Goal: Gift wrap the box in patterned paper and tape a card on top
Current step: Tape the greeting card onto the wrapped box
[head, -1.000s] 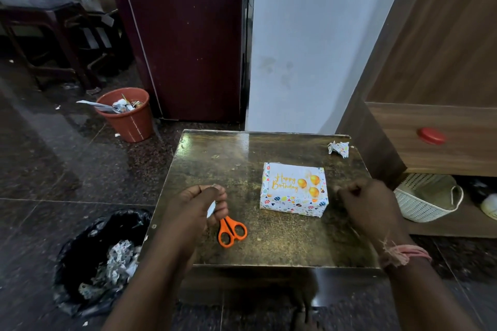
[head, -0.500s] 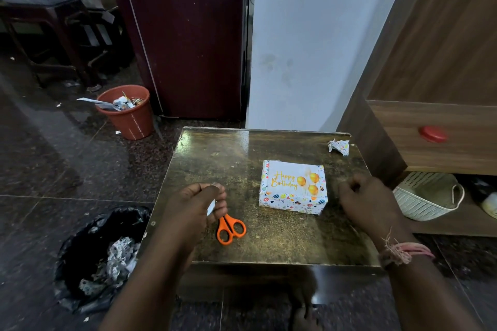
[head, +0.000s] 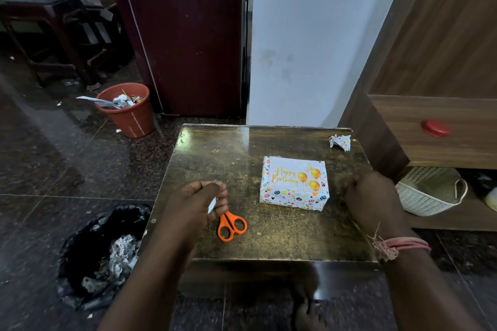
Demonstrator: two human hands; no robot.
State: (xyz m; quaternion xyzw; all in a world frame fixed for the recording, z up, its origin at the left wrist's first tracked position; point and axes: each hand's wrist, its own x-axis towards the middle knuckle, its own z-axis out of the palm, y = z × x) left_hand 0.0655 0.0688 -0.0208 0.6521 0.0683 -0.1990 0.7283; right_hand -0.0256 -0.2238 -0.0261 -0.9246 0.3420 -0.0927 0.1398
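Observation:
The wrapped box (head: 294, 195) lies on the low table (head: 242, 148), right of centre, covered in white patterned paper. A "Happy Birthday" card (head: 293, 176) with gold balloons lies flat on its top. My left hand (head: 199, 204) hovers over the table's left front and pinches a small whitish object (head: 212, 205) that is mostly hidden by the fingers. Orange-handled scissors (head: 231, 226) lie just under that hand, blades hidden. My right hand (head: 372, 197) rests to the right of the box with fingers curled; I see nothing in it.
A crumpled scrap of patterned paper (head: 340, 142) sits at the table's far right corner. A black bin bag (head: 99, 252) with paper waste stands at the left front, an orange bin (head: 127, 113) farther back. A white basket (head: 430, 191) sits under the wooden cabinet (head: 443, 62) on the right.
Both hands stay almost where they were. The box, card and scissors have not moved.

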